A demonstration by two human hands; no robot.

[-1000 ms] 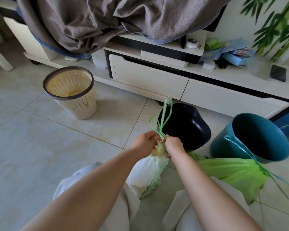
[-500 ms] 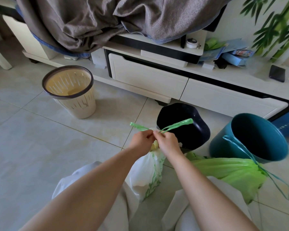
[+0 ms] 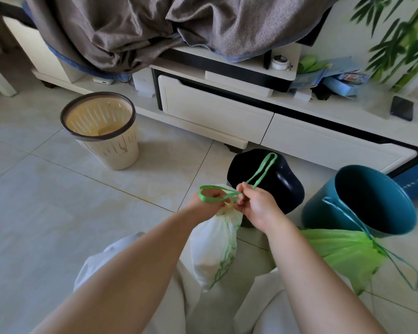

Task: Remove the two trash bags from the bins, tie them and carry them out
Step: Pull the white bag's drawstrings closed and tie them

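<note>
A white trash bag (image 3: 212,247) with a green drawstring (image 3: 263,168) hangs between my knees. My left hand (image 3: 209,201) pinches the bag's gathered neck, with one green loop around its fingers. My right hand (image 3: 256,203) grips the other loop, which stretches up and to the right. A green trash bag (image 3: 340,254) lies on the floor at my right, its teal drawstring (image 3: 396,261) trailing loose. Behind it lean the teal bin (image 3: 323,213) and the black bin (image 3: 287,189), both without bags.
A beige slotted bin (image 3: 106,141) stands on the tiled floor at the left. A low white TV cabinet (image 3: 227,116) runs across the back, draped with a grey cloth (image 3: 155,27). A phone (image 3: 401,111) and small items lie on the cabinet's right end.
The two green loops stood upright together, then were pulled apart sideways. Now the left loop is wrapped round my left fingers and the right loop points further up and right.
</note>
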